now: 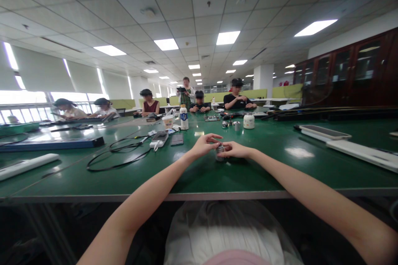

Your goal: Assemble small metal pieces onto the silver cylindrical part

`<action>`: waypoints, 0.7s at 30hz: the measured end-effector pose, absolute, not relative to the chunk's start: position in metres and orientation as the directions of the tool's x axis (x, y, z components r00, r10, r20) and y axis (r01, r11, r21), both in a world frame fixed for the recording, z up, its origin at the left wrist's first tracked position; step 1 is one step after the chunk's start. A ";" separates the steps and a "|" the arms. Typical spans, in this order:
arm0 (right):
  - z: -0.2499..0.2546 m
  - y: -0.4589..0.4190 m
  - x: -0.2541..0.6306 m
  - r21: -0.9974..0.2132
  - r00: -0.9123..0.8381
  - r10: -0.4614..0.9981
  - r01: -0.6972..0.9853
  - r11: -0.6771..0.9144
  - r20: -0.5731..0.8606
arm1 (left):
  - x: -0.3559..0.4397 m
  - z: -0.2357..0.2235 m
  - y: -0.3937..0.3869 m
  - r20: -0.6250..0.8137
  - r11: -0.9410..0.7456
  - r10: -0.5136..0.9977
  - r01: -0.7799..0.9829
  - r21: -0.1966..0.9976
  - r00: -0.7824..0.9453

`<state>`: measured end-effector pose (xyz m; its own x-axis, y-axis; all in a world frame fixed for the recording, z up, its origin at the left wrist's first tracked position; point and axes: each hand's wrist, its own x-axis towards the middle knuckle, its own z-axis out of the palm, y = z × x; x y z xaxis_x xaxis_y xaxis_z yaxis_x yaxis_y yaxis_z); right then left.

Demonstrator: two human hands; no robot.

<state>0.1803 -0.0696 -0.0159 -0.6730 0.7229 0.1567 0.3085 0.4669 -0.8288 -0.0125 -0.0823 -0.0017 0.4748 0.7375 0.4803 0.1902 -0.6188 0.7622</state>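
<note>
While the right hand (239,149) grips a small, silvery metal cylinder (220,158) from three o'clock, the left hand (203,145) curves in at ten, grip unclear; handling seems unfinished.

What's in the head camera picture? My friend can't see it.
Two bare hands meet at a small metal cylinder standing on a shiny green table: the right hand holds its side, and the left hand is at its top. Beyond them are a bottle, a white jar and several people.
</note>
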 end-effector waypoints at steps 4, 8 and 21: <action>-0.018 -0.067 0.180 -0.826 -0.666 0.729 0.317 0.467 0.156 | -0.010 -0.005 -0.080 0.489 -0.613 0.736 0.154 0.775 0.469; -0.018 -0.066 0.181 -0.827 -0.658 0.737 0.321 0.461 0.155 | -0.008 -0.006 -0.079 0.539 -0.659 0.716 0.176 0.731 0.444; -0.018 -0.066 0.180 -0.829 -0.668 0.729 0.320 0.459 0.146 | -0.008 -0.002 -0.071 0.672 -0.719 0.688 0.389 0.576 0.275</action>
